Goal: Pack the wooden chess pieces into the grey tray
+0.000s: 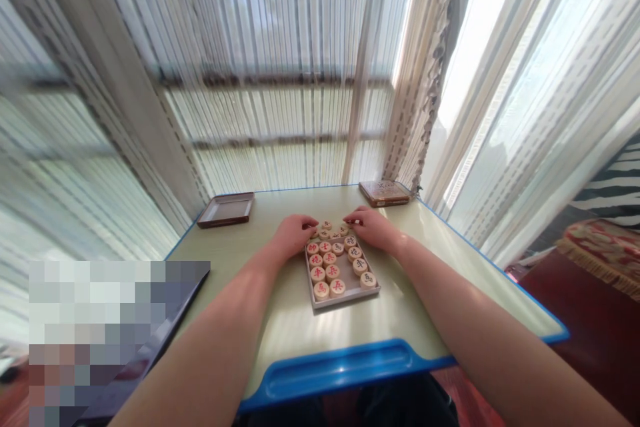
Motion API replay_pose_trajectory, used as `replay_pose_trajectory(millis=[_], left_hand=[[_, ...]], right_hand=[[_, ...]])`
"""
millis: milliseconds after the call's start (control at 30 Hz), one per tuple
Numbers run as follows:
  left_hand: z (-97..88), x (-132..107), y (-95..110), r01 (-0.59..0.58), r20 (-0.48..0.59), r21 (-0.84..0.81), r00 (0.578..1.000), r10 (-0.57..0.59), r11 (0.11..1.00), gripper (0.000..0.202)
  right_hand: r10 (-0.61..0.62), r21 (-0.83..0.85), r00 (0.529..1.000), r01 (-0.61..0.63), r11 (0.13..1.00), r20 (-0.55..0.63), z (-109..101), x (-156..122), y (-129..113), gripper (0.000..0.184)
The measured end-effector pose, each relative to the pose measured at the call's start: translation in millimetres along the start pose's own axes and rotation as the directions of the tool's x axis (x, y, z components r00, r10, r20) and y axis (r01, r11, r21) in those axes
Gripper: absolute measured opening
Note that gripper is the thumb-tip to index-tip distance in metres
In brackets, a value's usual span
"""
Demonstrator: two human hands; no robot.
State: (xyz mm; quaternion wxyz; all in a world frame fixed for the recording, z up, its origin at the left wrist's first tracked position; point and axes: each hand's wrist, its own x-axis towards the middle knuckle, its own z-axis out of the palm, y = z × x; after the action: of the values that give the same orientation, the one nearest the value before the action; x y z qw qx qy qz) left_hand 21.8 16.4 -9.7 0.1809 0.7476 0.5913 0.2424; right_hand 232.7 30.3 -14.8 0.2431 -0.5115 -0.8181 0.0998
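A shallow open box (pixel 345 299) stands on the table, holding round wooden Chinese chess pieces with red characters (pixel 329 258) on the left and black characters (pixel 360 266) on the right. Beyond its far edge lies a loose group of pieces (pixel 335 236). My left hand (pixel 296 235) is at the left of this group, its fingers curled at a chess piece (pixel 315 233). On the other side is my right hand (pixel 369 227), thumb and fingers drawn together beside another piece (pixel 343 230). What its fingertips hold, if anything, is too small to tell.
The pale table (pixel 400 320) has a blue rim with a molded trough (pixel 340 368) at the front. An empty box lid (pixel 227 209) lies at the far left, a brown patterned box (pixel 385 193) at the far right. Sheer curtains (pixel 280 113) hang behind. A dark, partly pixelated panel (pixel 185 320) stands at left.
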Motion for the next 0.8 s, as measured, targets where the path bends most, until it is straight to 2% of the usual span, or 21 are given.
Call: replay_pose_trajectory(millis=[133,300,433,533,800], left_hand=[[1.0,1.8,-1.4,-0.008,-0.008,0.014,1.0,0.008,1.0,0.026],[5.0,3.3,-2.2,-0.067,-0.11,0.132,0.991,0.082,0.989,0.025],[3.5,4.8,-6.1,0.009,-0.156,0.078,0.988,0.004,0.997,0.029],[0.5,6.4,-11.1,0.055,-0.209,0.048,0.977,-0.044,0.997,0.032],[0.5,5.0,-9.3,0.074,-0.254,0.068,0.966,-0.054,0.995,0.029]], right_hand=[[0.045,-0.046,0.999,-0.045,0.998,-0.012,-2.0,0.2,2.6,0.026],[0.097,-0.084,0.995,-0.098,0.992,-0.025,-1.9,1.8,4.5,0.031],[0.111,-0.124,0.993,-0.114,0.986,-0.031,-3.1,1.1,2.9,0.036],[0.136,-0.162,0.99,-0.138,0.977,-0.021,-4.7,1.0,1.8,0.029],[0.175,-0.192,0.984,-0.168,0.967,0.024,-3.9,-3.1,-2.0,0.033]])
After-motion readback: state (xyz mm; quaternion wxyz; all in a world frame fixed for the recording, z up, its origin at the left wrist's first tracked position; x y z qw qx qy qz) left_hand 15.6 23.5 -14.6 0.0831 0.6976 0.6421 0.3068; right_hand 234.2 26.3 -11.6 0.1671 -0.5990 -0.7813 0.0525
